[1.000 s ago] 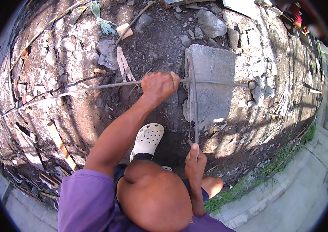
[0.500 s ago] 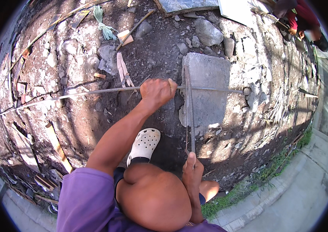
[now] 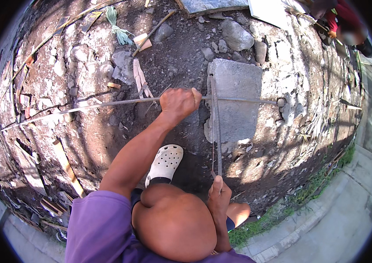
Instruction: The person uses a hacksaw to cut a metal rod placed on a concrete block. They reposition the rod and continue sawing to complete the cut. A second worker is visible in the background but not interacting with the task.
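Note:
My left hand (image 3: 178,105) is closed in a fist around a long thin metal rod (image 3: 111,104), which runs across the view from the far left to a small stone (image 3: 280,102) on the right. Beneath the rod's right part lies a flat concrete slab (image 3: 241,81). In my right hand (image 3: 219,196), near my bent knee, is the handle end of a hacksaw (image 3: 217,131). Its frame points away from me and crosses the rod just right of my left fist, above the slab's left side. The thin blade shows left of the frame; its exact contact with the rod is hard to make out.
My foot in a white clog (image 3: 166,161) stands on dirt below the rod. Rocks (image 3: 237,36), wood scraps (image 3: 68,168) and a tied green plastic strip (image 3: 118,26) lie around. Another person (image 3: 346,22) is at the upper right. Paved ground (image 3: 348,210) borders the grass.
My right hand has drawn the hacksaw slightly back toward me. My left fist stays on the rod, which keeps its place.

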`<act>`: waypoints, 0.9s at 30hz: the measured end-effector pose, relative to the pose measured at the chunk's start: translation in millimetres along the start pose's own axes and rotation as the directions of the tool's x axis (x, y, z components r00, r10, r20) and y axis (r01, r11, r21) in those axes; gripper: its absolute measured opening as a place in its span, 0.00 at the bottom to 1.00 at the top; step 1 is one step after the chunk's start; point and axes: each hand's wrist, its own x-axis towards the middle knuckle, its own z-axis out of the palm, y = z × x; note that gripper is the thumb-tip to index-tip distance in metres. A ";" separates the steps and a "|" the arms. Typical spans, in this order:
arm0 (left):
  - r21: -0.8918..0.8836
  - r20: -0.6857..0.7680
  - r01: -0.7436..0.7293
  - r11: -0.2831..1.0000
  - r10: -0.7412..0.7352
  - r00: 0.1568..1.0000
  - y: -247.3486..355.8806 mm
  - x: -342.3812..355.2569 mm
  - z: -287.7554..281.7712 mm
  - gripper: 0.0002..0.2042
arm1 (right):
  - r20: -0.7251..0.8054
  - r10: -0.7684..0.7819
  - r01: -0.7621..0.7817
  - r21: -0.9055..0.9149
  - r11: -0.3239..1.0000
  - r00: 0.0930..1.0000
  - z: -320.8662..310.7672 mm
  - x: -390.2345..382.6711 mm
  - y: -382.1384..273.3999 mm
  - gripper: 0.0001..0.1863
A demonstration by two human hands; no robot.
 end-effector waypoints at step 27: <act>0.018 -0.045 -0.073 0.997 0.073 0.996 -2.9 6.9 1.5 0.24 | -0.040 -0.232 0.230 -0.050 0.972 0.972 20.9 49.2 -4.5 0.33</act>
